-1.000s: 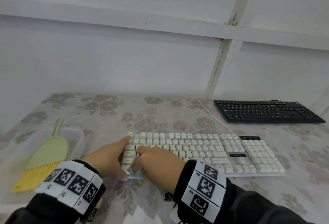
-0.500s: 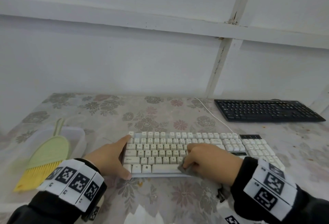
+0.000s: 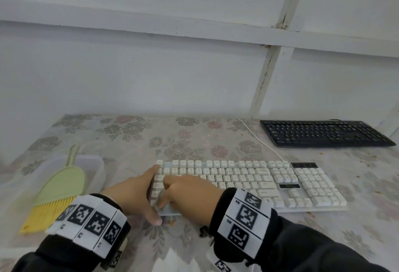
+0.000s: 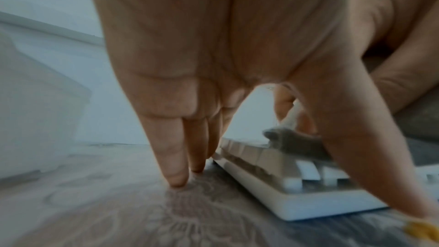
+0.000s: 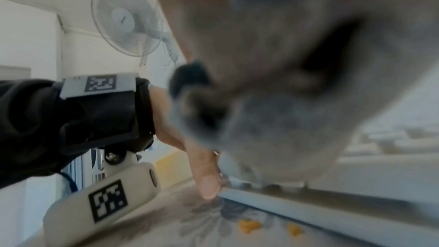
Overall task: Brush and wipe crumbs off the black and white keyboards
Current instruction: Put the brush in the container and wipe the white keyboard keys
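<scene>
A grey cloth (image 4: 297, 146) is pressed by the curled right hand (image 3: 190, 194) at the white keyboard's (image 3: 269, 185) left end; that end is braced by the straight-fingered left hand (image 3: 133, 194); its length runs rightward, unwiped; the black keyboard (image 3: 323, 133) lies beyond.

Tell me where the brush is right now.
In the head view the green brush with yellow bristles lies at the table's left side, across a clear plastic container, left of the left hand and white keyboard.

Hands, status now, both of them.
Left hand: open, straight fingers bracing the white keyboard's left end.
Right hand: holding a grey cloth, pressed on the keys.
</scene>
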